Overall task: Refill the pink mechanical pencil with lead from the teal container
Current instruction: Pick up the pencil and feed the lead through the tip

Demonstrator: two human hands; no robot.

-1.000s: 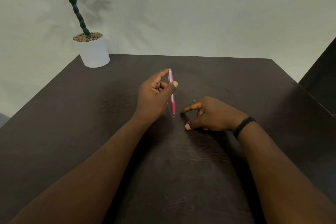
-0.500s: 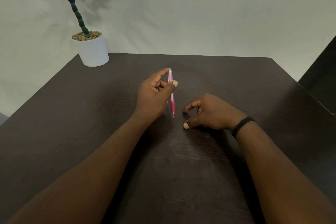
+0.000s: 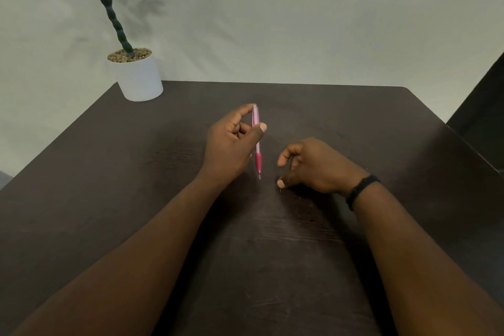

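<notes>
My left hand (image 3: 231, 144) holds the pink mechanical pencil (image 3: 257, 142) nearly upright between thumb and fingers. Its tip points down and hovers just over the dark table (image 3: 109, 172), and my index finger rests on its top end. My right hand (image 3: 313, 163) rests on the table just right of the pencil tip, fingers curled. Its thumb presses the surface and its index finger is raised, apart from the thumb. A thin sliver (image 3: 281, 190) shows under the thumb tip; I cannot tell what it is. No teal container is in view.
A potted plant in a white pot (image 3: 139, 76) stands at the table's far left corner. A dark piece of furniture (image 3: 480, 128) adjoins the table's right edge. A black band (image 3: 360, 191) circles my right wrist.
My right index finger has lifted off the table and curled back, and the hand has shifted slightly right. My left hand and the pencil stay in place.
</notes>
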